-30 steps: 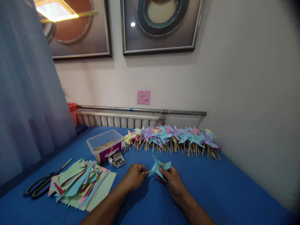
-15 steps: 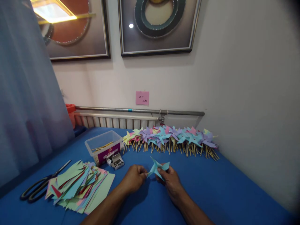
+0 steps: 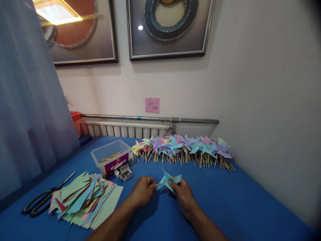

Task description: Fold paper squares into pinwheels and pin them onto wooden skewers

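A light-blue paper pinwheel (image 3: 165, 180) is held over the blue table cover, its folded blades spread out. My right hand (image 3: 184, 194) grips it, the thumb pressed near its centre and the other fingers behind. On the other side, my left hand (image 3: 143, 191) is closed, with thumb and forefinger pinched at the tip of the left blade. No stick can be made out on this pinwheel; its back is hidden by the right hand. Left of my left hand stands a small box of metal pins (image 3: 126, 174), its lid open.
A clear plastic tub (image 3: 110, 150) with thin sticks stands behind the pin box. At left lie a stack of coloured paper pieces (image 3: 85, 201) and dark-handled scissors (image 3: 45, 197). Many finished pinwheels (image 3: 175, 145) on sticks lie in a row along the wall.
Both hands and the pinwheel stay almost in place. The left fingertips have shifted very slightly left.
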Tool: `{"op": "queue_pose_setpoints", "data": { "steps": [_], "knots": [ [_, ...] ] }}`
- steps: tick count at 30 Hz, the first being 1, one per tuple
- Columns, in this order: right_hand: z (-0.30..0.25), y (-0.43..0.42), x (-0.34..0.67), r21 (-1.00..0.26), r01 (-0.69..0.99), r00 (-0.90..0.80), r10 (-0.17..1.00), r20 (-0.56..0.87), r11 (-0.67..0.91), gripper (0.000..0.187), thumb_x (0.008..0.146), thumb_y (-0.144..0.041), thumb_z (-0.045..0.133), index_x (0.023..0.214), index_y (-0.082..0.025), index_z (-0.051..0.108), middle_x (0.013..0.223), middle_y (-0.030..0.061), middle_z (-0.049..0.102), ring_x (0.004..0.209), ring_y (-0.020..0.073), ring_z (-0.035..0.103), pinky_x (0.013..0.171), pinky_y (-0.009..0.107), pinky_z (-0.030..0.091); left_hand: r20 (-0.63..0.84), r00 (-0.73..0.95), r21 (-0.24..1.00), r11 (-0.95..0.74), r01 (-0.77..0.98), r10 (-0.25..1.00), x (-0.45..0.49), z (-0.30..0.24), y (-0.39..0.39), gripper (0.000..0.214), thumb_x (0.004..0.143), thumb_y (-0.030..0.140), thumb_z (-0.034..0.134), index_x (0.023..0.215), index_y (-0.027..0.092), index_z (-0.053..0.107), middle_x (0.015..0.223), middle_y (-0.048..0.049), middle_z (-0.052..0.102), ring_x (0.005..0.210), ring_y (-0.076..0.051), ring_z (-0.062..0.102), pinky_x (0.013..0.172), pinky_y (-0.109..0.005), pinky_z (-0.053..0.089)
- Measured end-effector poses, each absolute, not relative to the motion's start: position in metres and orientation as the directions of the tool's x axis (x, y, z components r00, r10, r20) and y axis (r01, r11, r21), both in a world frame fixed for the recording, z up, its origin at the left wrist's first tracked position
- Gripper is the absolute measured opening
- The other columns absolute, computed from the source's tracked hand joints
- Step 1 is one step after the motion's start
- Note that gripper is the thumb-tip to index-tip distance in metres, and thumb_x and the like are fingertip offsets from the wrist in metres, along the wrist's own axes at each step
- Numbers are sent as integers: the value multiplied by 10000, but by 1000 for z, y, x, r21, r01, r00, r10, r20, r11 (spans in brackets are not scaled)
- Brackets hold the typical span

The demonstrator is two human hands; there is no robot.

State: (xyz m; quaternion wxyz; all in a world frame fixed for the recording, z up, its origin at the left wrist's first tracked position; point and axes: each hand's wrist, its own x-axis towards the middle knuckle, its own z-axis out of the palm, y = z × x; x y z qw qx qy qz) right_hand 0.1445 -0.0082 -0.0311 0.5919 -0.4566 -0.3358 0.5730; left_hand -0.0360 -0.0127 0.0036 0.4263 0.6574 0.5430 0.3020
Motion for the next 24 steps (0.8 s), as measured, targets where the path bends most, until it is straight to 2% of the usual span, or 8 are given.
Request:
{"op": "queue_pose_setpoints", "data": {
  "steps": [16,24],
  "knots": [
    [-19,-17,142,-920,-384,97,988,-117,-71,383,542,-365,880,794,-185,654,606,-21,669,562,152,594,585,275,497,-98,259,902,-24,430,961,-35,-1,-12,126,821,249,488,781,169,576,540,28,558,401,-98,434,420,-214,308],
    [-18,-17,141,-905,-419,105,986,-129,-73,393,524,-359,903,793,-182,679,671,-18,685,637,159,619,659,290,531,-105,260,903,-18,429,960,-33,2,-14,136,823,280,490,765,175,554,535,34,550,384,-91,423,412,-212,286]
  ]
}}
